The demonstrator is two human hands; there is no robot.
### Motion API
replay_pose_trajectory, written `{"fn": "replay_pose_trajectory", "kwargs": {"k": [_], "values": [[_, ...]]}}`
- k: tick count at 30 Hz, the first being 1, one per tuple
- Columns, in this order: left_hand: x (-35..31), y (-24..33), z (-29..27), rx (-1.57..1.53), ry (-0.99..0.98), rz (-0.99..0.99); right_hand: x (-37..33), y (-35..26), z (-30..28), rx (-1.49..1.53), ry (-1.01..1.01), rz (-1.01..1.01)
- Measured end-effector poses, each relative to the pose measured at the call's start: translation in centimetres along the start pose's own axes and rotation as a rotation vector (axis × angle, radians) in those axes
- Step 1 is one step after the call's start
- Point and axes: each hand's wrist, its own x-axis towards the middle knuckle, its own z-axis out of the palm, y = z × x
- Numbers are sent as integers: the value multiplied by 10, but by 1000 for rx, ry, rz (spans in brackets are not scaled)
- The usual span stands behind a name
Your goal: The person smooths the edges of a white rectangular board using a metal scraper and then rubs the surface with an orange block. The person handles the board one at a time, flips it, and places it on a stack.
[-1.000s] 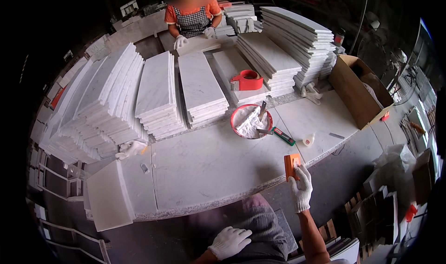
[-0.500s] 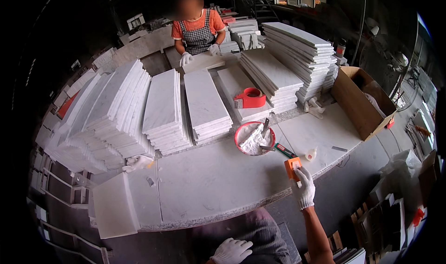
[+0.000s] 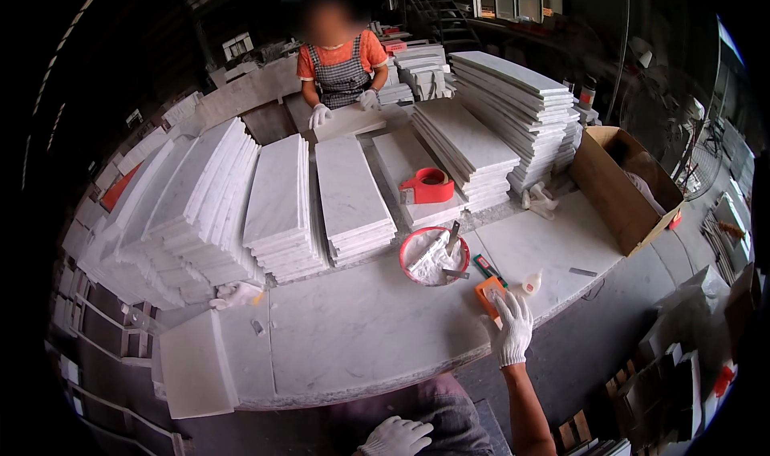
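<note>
My right hand [image 3: 512, 328], in a white knitted glove, has its fingers over an orange block [image 3: 487, 289] with a pale patch on top. The block is by the front edge of the pale stone worktop [image 3: 353, 328]. My left hand [image 3: 399, 437], gloved too, lies on my thigh with its fingers stretched out and holds nothing. Just beyond the block lies a green-handled tool [image 3: 489, 270]. A small white bottle [image 3: 532, 282] is to its right. A red-rimmed bowl [image 3: 437, 278] of white paste has putty knives standing in it.
Stacks of pale stone slabs [image 3: 353, 187] line the far side. A red tape dispenser [image 3: 428, 186] sits on one stack. At right stands an open cardboard box [image 3: 601, 175]; a thin metal strip [image 3: 583, 271] lies before it. Across the worktop, a person [image 3: 343, 67] in gloves handles a slab.
My right hand has moved slightly left with the orange block. The view has tilted a little, shifting the far stacks downward. My left hand still lies on my thigh.
</note>
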Motion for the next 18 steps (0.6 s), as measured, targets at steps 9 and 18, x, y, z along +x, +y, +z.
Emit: {"fn": "replay_pose_trajectory", "kwargs": {"k": [9,18], "values": [[41,-57,-23,-9,178,30,-48,-47,13,407,131,171],[55,-88,-24,212,299,-114,-54,-55,27,721,-166,345]]}}
